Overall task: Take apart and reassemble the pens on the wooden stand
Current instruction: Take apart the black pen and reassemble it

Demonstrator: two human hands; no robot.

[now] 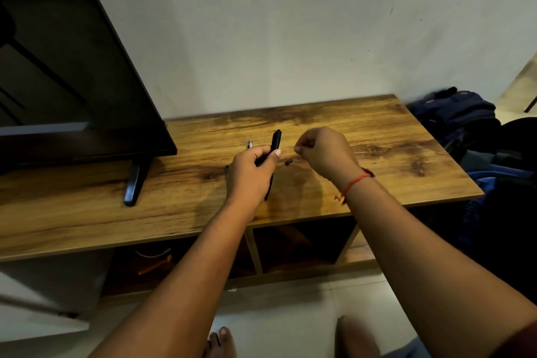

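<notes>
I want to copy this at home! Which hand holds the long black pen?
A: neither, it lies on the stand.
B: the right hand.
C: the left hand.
C: the left hand has its fingers curled round the black pen, while the right hand is apart from it.

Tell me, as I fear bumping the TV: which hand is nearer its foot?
Left. The left hand, gripping a pen, is to the right of the TV foot; the right hand is farther right, beyond the pen.

Television sits on wooden stand, left of pen.
</notes>
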